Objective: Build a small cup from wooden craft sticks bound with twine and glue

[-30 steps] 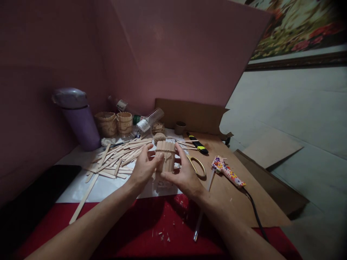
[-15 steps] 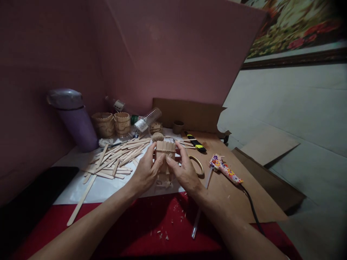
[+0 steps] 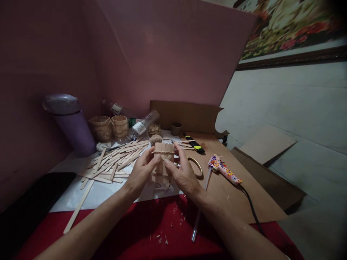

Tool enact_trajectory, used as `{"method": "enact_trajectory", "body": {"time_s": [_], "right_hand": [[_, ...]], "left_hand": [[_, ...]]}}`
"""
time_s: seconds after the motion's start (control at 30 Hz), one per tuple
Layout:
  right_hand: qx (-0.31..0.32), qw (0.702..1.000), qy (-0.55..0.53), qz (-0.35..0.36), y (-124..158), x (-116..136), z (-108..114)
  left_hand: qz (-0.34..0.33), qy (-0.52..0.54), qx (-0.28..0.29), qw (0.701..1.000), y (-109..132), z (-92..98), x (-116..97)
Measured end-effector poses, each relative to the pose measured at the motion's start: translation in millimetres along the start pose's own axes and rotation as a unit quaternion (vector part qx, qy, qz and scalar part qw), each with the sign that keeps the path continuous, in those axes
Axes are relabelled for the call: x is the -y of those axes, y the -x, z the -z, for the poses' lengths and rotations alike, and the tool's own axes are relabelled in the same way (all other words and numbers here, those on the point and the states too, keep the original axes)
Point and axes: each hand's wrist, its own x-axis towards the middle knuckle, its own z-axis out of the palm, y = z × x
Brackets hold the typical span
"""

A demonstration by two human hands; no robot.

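Observation:
Between my two hands stands a small cup-shaped piece covered in upright popsicle sticks (image 3: 164,148), with twine tied round it near the top. My left hand (image 3: 142,169) grips its left side, thumb on the front. From the right, my right hand (image 3: 185,173) closes on it, the thumb near the twine. The fingers behind the piece are partly hidden. Just behind it lies a ball of twine (image 3: 155,139). A roll of tape (image 3: 200,169) rests beside my right hand.
Loose popsicle sticks (image 3: 121,157) pile up on the left. A floral glue gun (image 3: 223,169), a glue stick (image 3: 195,227) and a utility knife (image 3: 194,143) lie right. Two stick-covered cups (image 3: 119,126), plastic bottles (image 3: 145,122) and a purple tumbler (image 3: 72,126) stand behind.
My view has shifted slightly, so the scene sits a little further left. Both hands keep hold of the stick-covered cup, and the left fingers have shifted slightly on it.

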Motion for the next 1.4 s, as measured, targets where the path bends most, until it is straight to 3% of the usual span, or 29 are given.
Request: {"method": "enact_trajectory", "body": {"time_s": [0.43, 1.1, 1.4], "right_hand": [[0.013, 1.0, 0.006, 0.005, -2.1, -6.1, 1.5], [0.01, 0.999, 0.032, 0.027, -2.4, -8.3, 2.3], [0.003, 1.0, -0.001, 0.002, -0.3, -3.2, 0.6]], "left_hand": [[0.033, 0.039, 0.005, 0.999, -0.7, -1.9, -5.4], [0.0, -0.001, 0.047, 0.999, -3.6, 2.8, -4.7], [-0.002, 0.008, 0.018, 1.0, -0.9, 3.1, -2.6]]}}
